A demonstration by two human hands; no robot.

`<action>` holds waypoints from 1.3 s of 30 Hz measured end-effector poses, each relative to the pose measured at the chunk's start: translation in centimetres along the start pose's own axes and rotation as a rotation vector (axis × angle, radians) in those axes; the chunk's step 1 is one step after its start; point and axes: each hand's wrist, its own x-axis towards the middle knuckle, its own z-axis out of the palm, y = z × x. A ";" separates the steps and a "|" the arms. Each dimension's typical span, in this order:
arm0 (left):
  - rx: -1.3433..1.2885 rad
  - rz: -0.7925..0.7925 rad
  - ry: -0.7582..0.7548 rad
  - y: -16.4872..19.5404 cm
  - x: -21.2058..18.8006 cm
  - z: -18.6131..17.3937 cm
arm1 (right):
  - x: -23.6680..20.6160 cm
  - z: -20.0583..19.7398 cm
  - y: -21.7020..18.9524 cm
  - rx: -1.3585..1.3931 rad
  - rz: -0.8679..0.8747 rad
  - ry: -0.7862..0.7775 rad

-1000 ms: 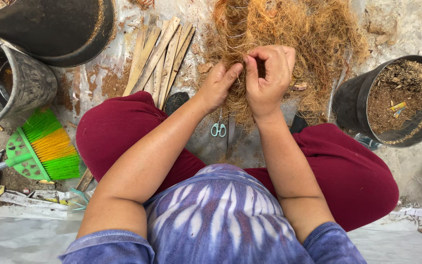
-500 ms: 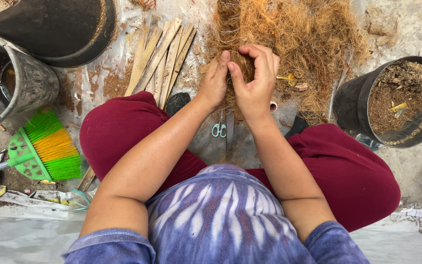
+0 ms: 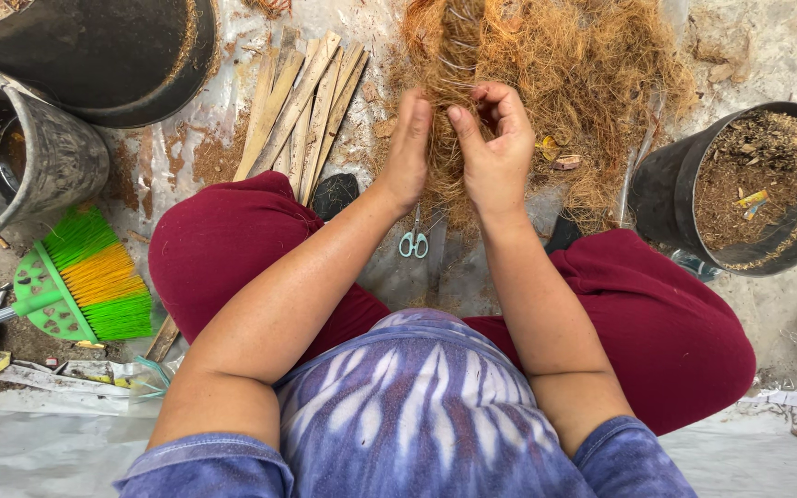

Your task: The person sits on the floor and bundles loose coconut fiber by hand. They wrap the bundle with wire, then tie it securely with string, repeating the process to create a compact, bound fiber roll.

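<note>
Hands are working a coconut-fibre bundle (image 3: 472, 65) at twelve o'clock: the left hand (image 3: 410, 148) is pressing flat against it, the right hand (image 3: 495, 143) is pinching strands. Probably the binding step is in progress; the next move is calling for steady tension.

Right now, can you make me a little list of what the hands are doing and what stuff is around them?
left hand: pressed flat against the fibre bundle
right hand: fingers curled, pinching fibre
coconut fibre: big brown heap, just ahead of both hands
scissors: on the ground, below the hands
wooden sticks: bunch lying left of the fibre
black pot: right side, holds brown bits
broom: green and orange, far left
</note>
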 end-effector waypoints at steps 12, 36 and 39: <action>0.635 0.324 -0.029 3.6 -4.6 2.8 | 0.1 -0.6 1.0 0.140 0.089 0.097; 0.373 0.164 0.091 1.8 0.8 -3.0 | 1.9 -5.8 0.5 -0.146 0.344 -0.453; 0.549 0.163 0.179 1.9 1.1 -3.7 | 1.9 -6.4 0.6 -0.252 0.373 -0.393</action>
